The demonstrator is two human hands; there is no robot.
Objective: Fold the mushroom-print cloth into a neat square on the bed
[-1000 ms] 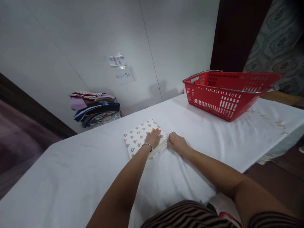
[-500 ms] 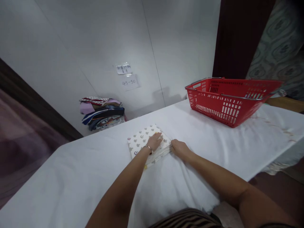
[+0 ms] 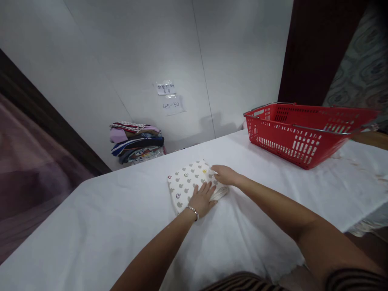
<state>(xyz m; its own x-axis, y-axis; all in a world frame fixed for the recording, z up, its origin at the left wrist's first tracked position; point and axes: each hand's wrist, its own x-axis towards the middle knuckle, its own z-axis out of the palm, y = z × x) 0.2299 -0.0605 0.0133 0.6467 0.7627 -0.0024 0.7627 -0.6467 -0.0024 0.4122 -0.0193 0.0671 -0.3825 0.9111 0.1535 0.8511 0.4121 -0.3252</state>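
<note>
A folded white cloth (image 3: pixel 188 182) printed with small grey figures and a few coloured ones lies flat on the white-covered table (image 3: pixel 121 218). My left hand (image 3: pixel 202 199), with a bracelet at the wrist, rests on the cloth's near edge, its fingers spread. At the cloth's right side is my right hand (image 3: pixel 224 175), fingers stretched over its far right corner and thumb apart. Folded layers show at the near right corner, beside my left fingertips.
A red basket (image 3: pixel 281 137) with metal handles stands on the table at the right. Beyond the far edge is a pile of folded clothes (image 3: pixel 138 141) against the wall. Handwritten paper labels (image 3: pixel 172 106) are stuck to the wall. A pink curtain (image 3: pixel 33 173) hangs at the left.
My left hand has slid from the cloth's top toward its near edge. My right hand has moved from the right edge up over the far right corner, its fingers now extended. The view has shifted slightly.
</note>
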